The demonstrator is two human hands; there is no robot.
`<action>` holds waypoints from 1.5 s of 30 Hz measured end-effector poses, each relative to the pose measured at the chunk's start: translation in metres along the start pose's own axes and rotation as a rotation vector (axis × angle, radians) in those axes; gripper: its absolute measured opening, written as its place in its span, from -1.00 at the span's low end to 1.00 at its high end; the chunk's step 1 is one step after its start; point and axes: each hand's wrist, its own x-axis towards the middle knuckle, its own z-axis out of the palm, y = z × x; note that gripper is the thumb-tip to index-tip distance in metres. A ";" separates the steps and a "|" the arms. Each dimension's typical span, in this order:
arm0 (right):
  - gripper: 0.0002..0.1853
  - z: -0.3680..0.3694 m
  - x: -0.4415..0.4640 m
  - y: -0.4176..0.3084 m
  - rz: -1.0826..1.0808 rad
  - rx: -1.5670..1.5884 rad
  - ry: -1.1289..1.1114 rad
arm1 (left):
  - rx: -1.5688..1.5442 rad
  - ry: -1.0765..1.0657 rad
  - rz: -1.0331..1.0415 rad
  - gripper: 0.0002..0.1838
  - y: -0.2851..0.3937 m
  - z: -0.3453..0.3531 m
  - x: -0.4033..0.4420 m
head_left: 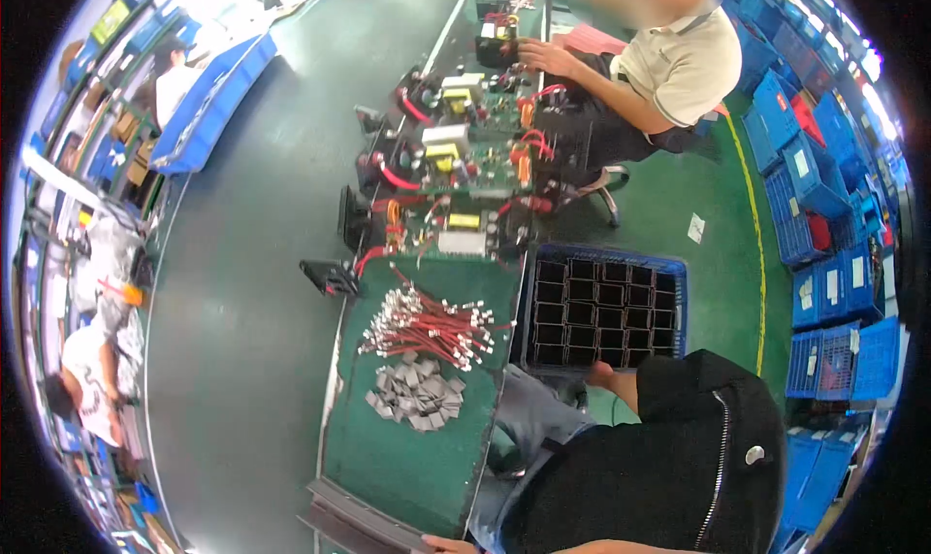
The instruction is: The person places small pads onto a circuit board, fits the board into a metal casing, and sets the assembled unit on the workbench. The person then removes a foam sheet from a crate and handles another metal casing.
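Observation:
My left hand (452, 545) is at the bottom edge of the view, its fingers closed on the end of a long dark grey strip (364, 520) at the bench edge. Part of that hand is cut off. My right hand (603, 375) is low beside my lap, at the near rim of a blue crate (682, 307); its fingers are blurred and cannot be made out. Rows of black box-shaped pieces (609, 292) fill the crate. On the green bench top (398, 457) lie a heap of small grey pieces (415, 394) and a bundle of red wires with white connectors (427, 326).
Circuit boards (456, 229) with wires and black parts line the bench further up. A co-worker (679, 64) sits there, hands on the parts. Blue bins (815, 176) are stacked on the right. Across a dark green surface (242, 360) are shelves and other people.

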 end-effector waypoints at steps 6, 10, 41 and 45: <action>-0.78 -0.104 -0.100 -0.144 -0.141 -0.053 0.513 | 0.160 -0.735 -0.199 -0.39 0.076 -0.073 0.063; -0.74 -0.323 -0.167 -0.273 -0.188 0.578 1.280 | 0.278 -0.968 -0.240 -0.31 0.112 -0.091 0.093; -0.48 -0.719 0.068 -0.468 -0.314 -0.025 1.217 | 0.588 -1.143 -0.026 -0.38 0.101 -0.076 0.153; -0.76 -0.706 0.030 -0.454 -0.684 0.098 1.482 | 0.547 -1.152 -0.044 -0.40 0.100 -0.074 0.156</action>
